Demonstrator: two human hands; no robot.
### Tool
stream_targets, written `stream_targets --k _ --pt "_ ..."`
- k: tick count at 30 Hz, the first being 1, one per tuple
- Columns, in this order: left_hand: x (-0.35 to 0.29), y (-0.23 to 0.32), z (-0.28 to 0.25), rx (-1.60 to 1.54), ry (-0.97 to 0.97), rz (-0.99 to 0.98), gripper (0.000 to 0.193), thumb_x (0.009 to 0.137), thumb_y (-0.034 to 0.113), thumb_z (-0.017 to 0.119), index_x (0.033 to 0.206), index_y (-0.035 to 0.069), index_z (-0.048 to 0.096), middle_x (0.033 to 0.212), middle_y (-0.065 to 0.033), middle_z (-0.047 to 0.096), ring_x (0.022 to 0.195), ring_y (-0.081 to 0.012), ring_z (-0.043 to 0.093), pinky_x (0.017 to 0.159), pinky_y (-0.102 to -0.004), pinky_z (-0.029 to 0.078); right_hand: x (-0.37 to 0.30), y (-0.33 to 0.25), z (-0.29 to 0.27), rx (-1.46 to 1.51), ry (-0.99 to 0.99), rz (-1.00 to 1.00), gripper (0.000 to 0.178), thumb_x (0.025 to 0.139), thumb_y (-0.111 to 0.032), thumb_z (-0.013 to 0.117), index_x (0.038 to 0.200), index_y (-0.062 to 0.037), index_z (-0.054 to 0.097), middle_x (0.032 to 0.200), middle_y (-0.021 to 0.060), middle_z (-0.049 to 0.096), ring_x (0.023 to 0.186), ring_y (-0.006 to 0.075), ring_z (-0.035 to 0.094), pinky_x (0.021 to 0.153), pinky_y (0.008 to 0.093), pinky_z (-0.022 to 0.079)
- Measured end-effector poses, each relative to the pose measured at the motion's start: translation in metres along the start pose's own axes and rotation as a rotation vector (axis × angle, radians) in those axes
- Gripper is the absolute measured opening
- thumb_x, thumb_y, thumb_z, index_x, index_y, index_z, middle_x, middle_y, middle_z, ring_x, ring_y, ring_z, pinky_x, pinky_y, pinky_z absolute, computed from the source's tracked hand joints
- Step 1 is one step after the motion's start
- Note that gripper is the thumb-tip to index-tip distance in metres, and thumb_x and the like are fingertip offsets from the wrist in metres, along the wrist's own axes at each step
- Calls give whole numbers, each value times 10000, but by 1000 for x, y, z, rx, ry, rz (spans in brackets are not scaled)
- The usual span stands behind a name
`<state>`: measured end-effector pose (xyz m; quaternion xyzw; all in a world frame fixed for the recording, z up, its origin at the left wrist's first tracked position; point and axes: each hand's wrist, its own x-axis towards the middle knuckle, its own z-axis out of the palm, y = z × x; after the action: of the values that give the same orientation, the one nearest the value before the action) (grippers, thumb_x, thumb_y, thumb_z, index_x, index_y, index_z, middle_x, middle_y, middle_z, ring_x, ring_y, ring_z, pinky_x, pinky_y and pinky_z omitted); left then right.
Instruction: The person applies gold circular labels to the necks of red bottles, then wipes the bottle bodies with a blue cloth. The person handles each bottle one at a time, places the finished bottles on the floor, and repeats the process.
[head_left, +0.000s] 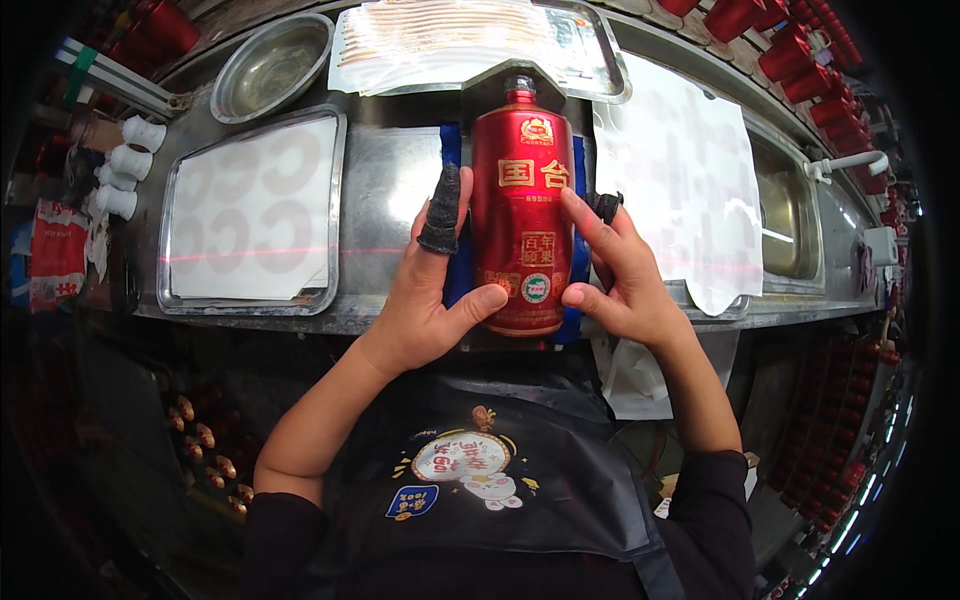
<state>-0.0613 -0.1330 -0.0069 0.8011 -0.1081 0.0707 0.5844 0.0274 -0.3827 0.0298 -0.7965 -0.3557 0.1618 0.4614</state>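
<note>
A glossy red bottle [523,215] with gold print and a dark neck lies with its neck pointing away from me, in the middle of the metal bench. My left hand [428,285] is at its left side, the thumb pressed on the lower front and a black cover on one finger. On the right side, my right hand [625,275] has a fingertip and thumb on the bottle; another of its fingers wears a black cover too. The fingers behind the bottle are partly hidden. Beneath the bottle shows blue material [451,150], with a grey angular piece [545,85] around the neck.
To the left, a metal tray [338,200] carries a white sheet with pale curved shapes. A round metal bowl [322,60] and a sheet of long gold strips [440,40] lie at the back. White sheets [680,180] and a sink [790,215] stand right; red bottles [800,60] line the shelves.
</note>
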Motion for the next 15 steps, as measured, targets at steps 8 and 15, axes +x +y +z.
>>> stream_targets --k 8,15 --pt "-1 -2 -2 -62 -32 -47 975 921 384 730 1630 37 158 1663 -196 233 1513 -337 253 1226 -433 196 -1 -5 -3 -37 -56 74 765 879 -517 735 1535 -216 481 1382 253 499 1247 419 547 1050 445 445" --pt "0 15 -2 209 17 148 931 925 385 705 1623 57 183 1638 -201 326 1546 -361 241 1217 -594 14 3 -9 -7 -178 13 -47 747 872 -552 721 1523 -263 493 1356 248 511 1184 416 595 971 445 505"
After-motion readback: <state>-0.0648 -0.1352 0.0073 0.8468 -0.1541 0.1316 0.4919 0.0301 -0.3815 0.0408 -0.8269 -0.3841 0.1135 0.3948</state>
